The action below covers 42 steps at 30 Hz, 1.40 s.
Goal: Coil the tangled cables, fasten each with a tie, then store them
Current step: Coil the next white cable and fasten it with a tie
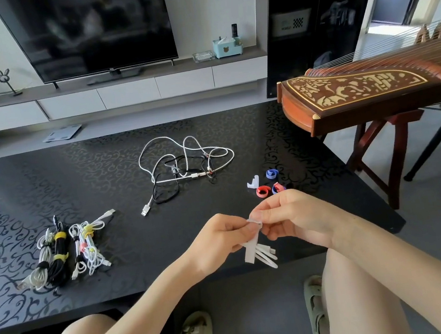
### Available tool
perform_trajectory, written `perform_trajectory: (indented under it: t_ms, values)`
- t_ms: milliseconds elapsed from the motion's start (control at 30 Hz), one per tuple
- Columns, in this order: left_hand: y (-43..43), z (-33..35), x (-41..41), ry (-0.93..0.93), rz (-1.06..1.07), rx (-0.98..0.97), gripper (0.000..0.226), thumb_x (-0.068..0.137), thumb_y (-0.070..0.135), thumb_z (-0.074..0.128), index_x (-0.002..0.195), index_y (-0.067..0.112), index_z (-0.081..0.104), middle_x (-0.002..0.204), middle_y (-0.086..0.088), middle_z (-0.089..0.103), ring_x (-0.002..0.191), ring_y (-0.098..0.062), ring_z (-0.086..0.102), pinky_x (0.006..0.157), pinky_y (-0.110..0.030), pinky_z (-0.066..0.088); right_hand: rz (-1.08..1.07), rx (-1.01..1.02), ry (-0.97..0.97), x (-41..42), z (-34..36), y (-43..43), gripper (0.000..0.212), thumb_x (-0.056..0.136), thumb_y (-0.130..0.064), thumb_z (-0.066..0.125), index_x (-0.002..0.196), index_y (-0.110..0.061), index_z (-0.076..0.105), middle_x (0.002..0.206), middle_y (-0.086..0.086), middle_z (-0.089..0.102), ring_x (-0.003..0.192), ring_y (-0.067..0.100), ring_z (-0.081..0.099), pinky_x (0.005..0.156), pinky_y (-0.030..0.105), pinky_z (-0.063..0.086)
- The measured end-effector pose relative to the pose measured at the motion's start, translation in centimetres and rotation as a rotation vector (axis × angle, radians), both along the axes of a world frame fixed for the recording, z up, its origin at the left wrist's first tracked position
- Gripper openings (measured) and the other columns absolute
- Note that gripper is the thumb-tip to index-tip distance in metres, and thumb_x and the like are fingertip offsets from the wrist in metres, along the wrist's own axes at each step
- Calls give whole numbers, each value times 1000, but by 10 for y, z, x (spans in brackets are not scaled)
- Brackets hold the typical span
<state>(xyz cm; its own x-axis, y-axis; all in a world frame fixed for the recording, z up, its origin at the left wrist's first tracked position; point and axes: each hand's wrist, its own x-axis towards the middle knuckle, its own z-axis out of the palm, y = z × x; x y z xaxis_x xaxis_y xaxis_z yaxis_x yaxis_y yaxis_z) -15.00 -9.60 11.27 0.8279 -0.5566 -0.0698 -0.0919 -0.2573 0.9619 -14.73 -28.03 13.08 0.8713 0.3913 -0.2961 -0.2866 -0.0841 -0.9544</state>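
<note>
Presently on hand: one left hand (219, 241) and one right hand (293, 219), raised together just over the near edge of the black patterned table (101, 168), fingers curled and thumbs pressed in. Both pinch the upper end of a white tie (250, 254), whose flat strip hangs down between them. Slim loops of a white cable (269, 258) dangle just beside the strip; which hand carries them cannot be told. Item, mid-table and well apart from the hands: a loose tangle of cables (194, 175), white and black strands crossing, with a white USB plug (144, 212) lying at its near left. Item, left part of the table: a row of coiled bundles (60, 255) lying side by side, some white and one black, bound with yellow, black and pink ties. Item, just beyond the right hand: spare ties resting on the table, namely a white one (253, 183), a blue one (271, 174), a red one (262, 191) and a blue-and-red one (277, 187), grouped close together. Item, right of the table: a carved wooden zither (358, 90) on a stand. Item, rear wall: a dark television (89, 30) on a low white cabinet (125, 93).
</note>
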Motion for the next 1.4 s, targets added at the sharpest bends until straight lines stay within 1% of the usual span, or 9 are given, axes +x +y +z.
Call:
perform_trajectory:
  t_ms: [167,267,467,700,867,967,1167,1300,1400]
  values:
    - [0,-2,-5,-154,66,92,33,98,27,48,69,24,63,61,1,35,59,-17,28,57,-26,24,-44,-68,-31,2,1,-2,18,90,-13,62,78,0,68,63,1,64,58,8,55,57,19,48]
    - [1,-6,-17,-542,87,290,36,99,28,39,63,29,35,53,7,33,51,-12,31,52,-18,25,-109,-178,-218,2,11,-7,19,94,-12,57,80,-1,66,69,6,67,58,7,61,60,22,52]
    - [-5,-4,-33,-793,-77,356,39,100,29,29,71,5,40,54,-10,42,47,-27,33,49,-40,29,-76,-519,-664,3,38,-1,19,97,-16,51,87,0,57,66,5,68,55,9,66,50,17,53]
    - [0,-6,-23,-416,-18,357,30,100,24,40,71,23,45,55,10,40,53,-10,34,55,-27,31,-195,-664,-1032,-7,56,15,26,99,-27,39,88,-5,51,66,8,65,57,18,64,56,38,52]
    - [-3,3,-7,-275,-99,441,32,94,11,44,64,23,45,56,13,44,55,-4,38,58,-17,34,-55,-625,-1324,-34,47,29,21,90,-17,47,78,-1,54,56,-8,52,45,12,47,44,34,42]
    - [-3,9,-7,-364,-122,481,25,100,20,39,76,26,41,60,8,44,53,-8,38,53,-18,30,-280,-499,-1029,-15,49,22,20,99,-17,44,86,-3,51,62,7,58,53,20,58,53,40,48]
    - [-12,22,-25,-833,98,321,21,95,40,40,89,23,28,45,6,37,41,-16,32,41,-15,27,-379,-433,-441,21,55,27,25,102,-20,37,91,-3,51,68,0,52,51,-3,56,49,18,47]
    - [-12,37,-20,-984,177,362,18,97,27,35,83,15,36,48,11,23,39,-17,20,37,-17,11,-345,-265,-125,27,55,31,33,94,-5,41,64,-1,54,40,-1,55,34,3,50,35,12,41]
    - [-11,46,-14,-1046,203,363,17,96,19,39,79,17,36,54,8,30,45,-14,25,43,-19,20,-397,-198,44,26,54,33,40,89,2,44,50,-6,51,41,1,50,26,4,44,32,12,36]
